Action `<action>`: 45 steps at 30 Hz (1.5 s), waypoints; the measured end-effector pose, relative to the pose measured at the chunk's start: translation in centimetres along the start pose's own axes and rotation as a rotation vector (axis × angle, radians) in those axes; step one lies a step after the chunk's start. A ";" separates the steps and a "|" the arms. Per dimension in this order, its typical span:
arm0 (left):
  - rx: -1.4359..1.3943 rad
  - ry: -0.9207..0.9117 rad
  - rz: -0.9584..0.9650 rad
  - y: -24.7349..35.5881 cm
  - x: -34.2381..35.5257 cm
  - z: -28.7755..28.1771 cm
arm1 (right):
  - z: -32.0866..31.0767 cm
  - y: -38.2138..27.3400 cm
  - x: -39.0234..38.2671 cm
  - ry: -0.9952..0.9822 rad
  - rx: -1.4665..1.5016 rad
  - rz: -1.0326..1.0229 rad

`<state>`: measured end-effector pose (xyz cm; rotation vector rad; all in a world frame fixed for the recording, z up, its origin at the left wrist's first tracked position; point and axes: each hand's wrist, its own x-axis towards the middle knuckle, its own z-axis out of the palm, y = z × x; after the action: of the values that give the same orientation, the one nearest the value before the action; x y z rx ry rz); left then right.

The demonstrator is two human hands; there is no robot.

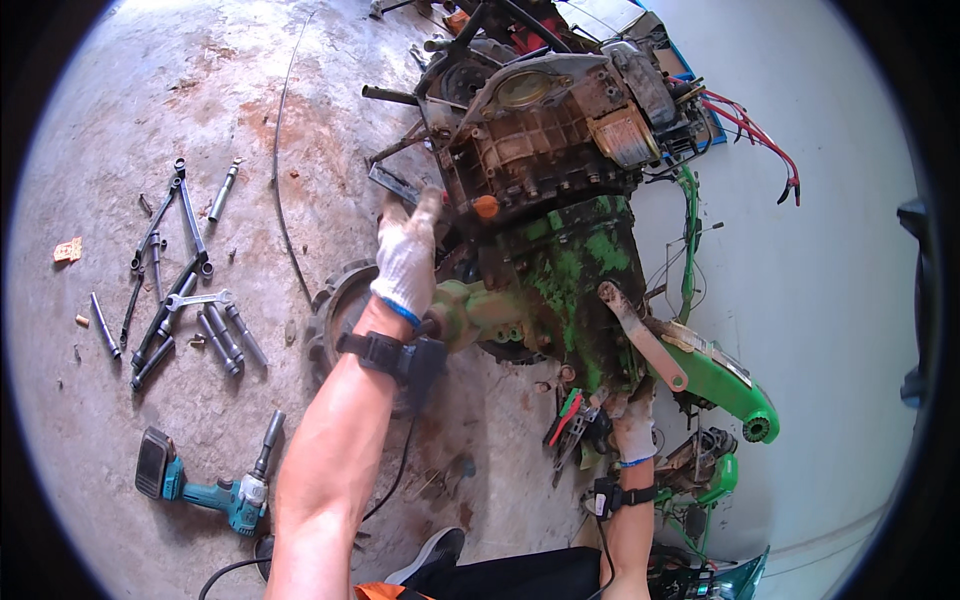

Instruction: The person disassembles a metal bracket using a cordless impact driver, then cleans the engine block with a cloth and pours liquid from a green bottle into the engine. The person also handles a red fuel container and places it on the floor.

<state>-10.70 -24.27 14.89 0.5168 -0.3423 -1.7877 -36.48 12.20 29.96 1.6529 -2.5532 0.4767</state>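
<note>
My left hand [408, 250], in a white knitted glove, is at the left side of a dirty engine block [530, 150]. Its fingers close around a grey metal bracket [392, 184] that sticks out there. Below the block, a worn green housing [580, 270] is joined to it. My right hand [633, 428], also gloved, reaches the housing's near end, with its fingers bent against a part I cannot make out. Just left of it are red-handled pliers [566, 415]. A flat rusty lever [640, 335] and a green arm [725, 385] stick out from the housing.
Wrenches [187, 220], sockets and extension bars [222, 340] lie on the concrete floor at left. Nearer is a teal cordless impact wrench [215, 492]. A ribbed tyre [325, 310] lies behind my left forearm. Red cables [760, 140] hang near the pale wall at right.
</note>
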 end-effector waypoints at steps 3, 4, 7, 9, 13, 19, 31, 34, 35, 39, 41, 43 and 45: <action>-0.020 0.017 -0.073 1.0 0.9 -0.5 | 0.0 -0.4 -0.2 0.008 0.191 0.111; -0.051 0.006 -0.112 1.1 1.2 -0.6 | 0.0 -0.6 -0.2 0.019 0.111 0.072; -0.011 0.049 -0.040 0.2 1.4 -0.9 | -0.1 -1.4 -0.2 0.047 -0.047 -0.010; 0.053 0.106 0.035 -0.9 0.9 -1.0 | -0.2 -1.6 -0.2 0.051 -0.128 -0.052; -0.040 0.094 0.137 -3.2 -3.4 -0.8 | -0.4 -0.6 -0.5 -0.004 -0.039 0.108; 0.222 -0.086 0.181 -6.0 -11.9 -1.0 | 0.0 0.8 -0.8 -0.030 -0.263 -0.021; 0.968 -0.559 0.358 -5.6 -12.7 -1.7 | 1.1 2.3 0.0 -0.027 -0.051 0.030; 0.885 -0.577 0.298 -4.4 -12.0 -2.0 | 1.1 1.4 0.4 0.005 0.108 0.048; 0.809 -0.576 0.287 -3.9 -11.9 -2.3 | 1.1 0.9 0.5 0.008 0.123 0.043; 0.580 -0.521 0.153 -1.2 -11.0 -4.9 | 0.8 -1.4 0.8 0.007 0.201 0.020; 0.426 -0.539 0.159 0.7 -9.4 -6.3 | 0.7 -2.1 0.8 0.008 0.169 0.004; 0.367 -0.354 0.157 2.1 -7.8 -7.1 | 0.6 -2.6 0.9 0.019 0.080 -0.021; 0.120 -0.167 -0.041 3.5 -5.7 -7.4 | 0.7 -3.2 0.8 0.036 0.145 0.061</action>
<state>-2.76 -19.48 11.22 0.4628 -0.5608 -1.8627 -33.88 10.07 30.20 1.5971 -2.6058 0.7058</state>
